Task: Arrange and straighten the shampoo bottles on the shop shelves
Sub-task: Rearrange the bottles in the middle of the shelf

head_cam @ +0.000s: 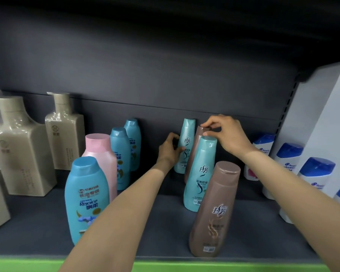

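head view | left hand point(170, 149) grips far teal shampoo bottle point(185, 146), steadying it upright | right hand point(225, 134) pinches cap of rear brown shampoo bottle point(199, 132), probably aligning it | both mid-shelf point(165, 222), far row, touching

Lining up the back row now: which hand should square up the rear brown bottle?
Right. The right hand already pinches the rear brown bottle by its cap; the left hand grips the rear teal bottle.

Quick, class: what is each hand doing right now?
Left hand: grips the rear teal bottle by its side.
Right hand: fingers pinch the rear brown bottle at its cap.
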Tool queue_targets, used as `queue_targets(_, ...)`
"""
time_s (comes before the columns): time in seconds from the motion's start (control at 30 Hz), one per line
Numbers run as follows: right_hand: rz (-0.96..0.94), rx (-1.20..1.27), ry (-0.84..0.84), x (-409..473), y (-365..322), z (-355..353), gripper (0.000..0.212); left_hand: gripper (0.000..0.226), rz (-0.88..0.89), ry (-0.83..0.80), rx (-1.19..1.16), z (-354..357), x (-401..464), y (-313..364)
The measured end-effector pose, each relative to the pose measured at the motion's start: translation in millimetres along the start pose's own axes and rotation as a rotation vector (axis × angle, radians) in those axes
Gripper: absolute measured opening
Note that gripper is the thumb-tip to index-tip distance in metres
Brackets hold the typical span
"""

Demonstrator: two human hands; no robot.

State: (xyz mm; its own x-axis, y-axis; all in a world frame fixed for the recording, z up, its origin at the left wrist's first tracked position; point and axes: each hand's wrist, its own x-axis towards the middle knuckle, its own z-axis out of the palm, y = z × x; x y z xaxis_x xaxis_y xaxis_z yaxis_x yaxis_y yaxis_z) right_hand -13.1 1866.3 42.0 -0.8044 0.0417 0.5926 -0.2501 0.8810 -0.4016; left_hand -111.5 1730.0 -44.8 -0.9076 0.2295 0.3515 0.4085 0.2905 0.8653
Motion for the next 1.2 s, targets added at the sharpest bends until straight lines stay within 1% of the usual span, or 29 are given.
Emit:
queue_targets(0.23, 0.023, 0.032, 0.006, -1.3, 0.0, 1.8, 0.016, 0.026, -0.041, -0.040, 0.020, 1.7, -1.3, 4.9)
queue_targets(0.4, 0.058, 0.052, -0.011, -3.4, -3.8, 0.4, 0.019, 0.032, -0.115, -0.002, 0.016, -5.1, -4.3, 19.2)
queue_targets(0.5, 0.095, 0.084, -0.010, -6.8, -12.6, -5.1, 0.023, 0.028, -0.113, 0.041, 0.026, -10.6, -9.5, 31.7)
queue_targets(0.6, 0.114, 0.088, 0.044, -12.5, -27.5, -17.0, 0.020, 0.025, -0.047, 0.062, 0.092, -20.1, -21.0, 47.3)
queue_targets(0.7, 0.129, 0.048, 0.059, -19.3, -47.2, -29.3, 0.016, 0.026, 0.001, 0.057, 0.188, -33.4, -39.3, 68.9)
queue_targets(0.8, 0.128, 0.074, 0.085, -31.0, -71.5, -36.9, 0.013, 0.029, 0.036, 0.040, 0.305, -53.6, -64.2, 88.9)
queue_targets(0.9, 0.096, 0.088, 0.093, -48.8, -102.5, -41.3, 0.015, 0.027, 0.144, 0.059, 0.410, -84.2, -96.5, 101.5)
queue_targets(1.07, 0.090, 0.106, 0.051, -84.1, -158.9, -31.2, 0.014, 0.016, 0.322, 0.175, 0.397, -144.6, -156.0, 107.8)
queue_targets(1.13, 0.098, 0.089, 0.015, -98.0, -177.6, -17.5, 0.014, 0.017, 0.395, 0.216, 0.407, -166.8, -177.5, 102.8)
queue_targets(1.2, 0.107, 0.099, -0.020, -111.0, -193.5, -1.3, 0.016, 0.020, 0.432, 0.243, 0.428, -186.7, -195.1, 90.8)
